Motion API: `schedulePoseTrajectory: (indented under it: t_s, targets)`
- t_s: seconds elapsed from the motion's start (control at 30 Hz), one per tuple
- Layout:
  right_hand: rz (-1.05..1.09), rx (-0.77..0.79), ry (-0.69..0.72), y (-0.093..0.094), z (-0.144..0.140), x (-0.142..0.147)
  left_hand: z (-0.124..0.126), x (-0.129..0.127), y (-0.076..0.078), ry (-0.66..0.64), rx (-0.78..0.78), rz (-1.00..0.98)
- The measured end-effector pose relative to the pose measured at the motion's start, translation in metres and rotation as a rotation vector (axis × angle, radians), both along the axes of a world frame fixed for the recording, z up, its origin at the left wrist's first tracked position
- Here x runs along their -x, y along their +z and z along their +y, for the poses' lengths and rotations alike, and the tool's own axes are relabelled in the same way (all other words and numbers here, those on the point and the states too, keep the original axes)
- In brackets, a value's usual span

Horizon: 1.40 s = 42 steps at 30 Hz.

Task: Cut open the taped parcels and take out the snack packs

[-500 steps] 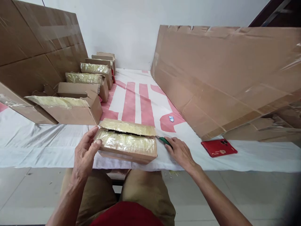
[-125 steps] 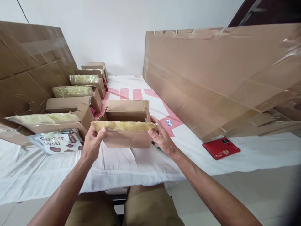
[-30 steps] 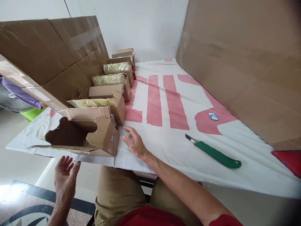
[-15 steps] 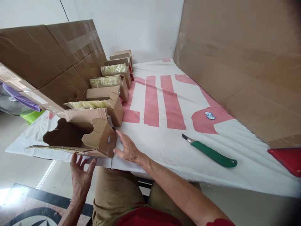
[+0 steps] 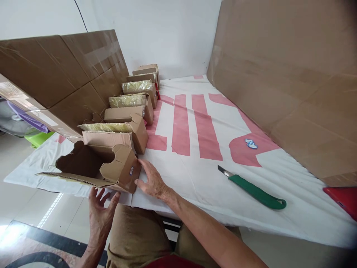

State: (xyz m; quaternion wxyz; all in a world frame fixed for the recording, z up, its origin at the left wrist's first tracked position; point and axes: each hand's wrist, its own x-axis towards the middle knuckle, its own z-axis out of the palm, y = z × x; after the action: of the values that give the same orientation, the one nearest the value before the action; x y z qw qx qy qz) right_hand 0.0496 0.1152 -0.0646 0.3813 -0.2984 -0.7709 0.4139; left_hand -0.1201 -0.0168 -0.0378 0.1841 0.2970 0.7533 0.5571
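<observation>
A cardboard box point(image 5: 125, 173), open at the top with ragged cut edges, sits at the near left edge of the table. Fingers spread, my left hand point(image 5: 102, 212) is at its near lower side, some fingertips hidden behind or under the box. My right hand point(image 5: 152, 180) rests against the right end of the box, fingers apart, thumb at the lower corner. Behind it, similar open boxes point(image 5: 139, 132) stand in a row running away from me, several with yellowish film-wrapped contents. A green utility knife point(image 5: 256, 191) with its blade out lies to the right.
A tall cardboard panel point(image 5: 72, 70) stands behind the boxes on the left, and another panel point(image 5: 290, 82) leans on the right. A red object point(image 5: 341, 199) lies at the right edge. The white cloth point(image 5: 192, 193) on the table carries pink patches point(image 5: 181, 126).
The view has tilted slightly, so everything sits a little lower in the picture. Both hands stay at the near box, with no clear movement of the box on the table.
</observation>
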Motion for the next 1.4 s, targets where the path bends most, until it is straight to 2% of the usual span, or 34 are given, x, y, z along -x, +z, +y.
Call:
schedulePoseTrajectory:
  t_s: [0.2,0.5,0.87,0.97,1.2,1.4]
  targets:
    - [-0.006,0.016,-0.001,0.000,-0.002,-0.001,0.005,-0.007,-0.001,-0.004,-0.031,0.056]
    - [0.025,0.013,0.003,-0.007,-0.001,-0.004,0.005,0.005,-0.025,0.005,-0.020,-0.016]
    - [0.020,0.029,-0.002,-0.004,0.000,-0.002,0.004,0.003,-0.024,0.031,-0.032,-0.010]
    - [0.027,0.027,-0.008,-0.004,0.000,-0.002,0.004,0.002,-0.020,0.036,-0.032,-0.039]
    - [0.023,0.009,-0.014,-0.007,0.000,-0.001,0.006,-0.018,0.005,0.030,-0.066,-0.042]
    - [0.016,0.005,-0.006,-0.009,0.000,-0.001,0.006,-0.015,0.005,0.010,-0.047,-0.037]
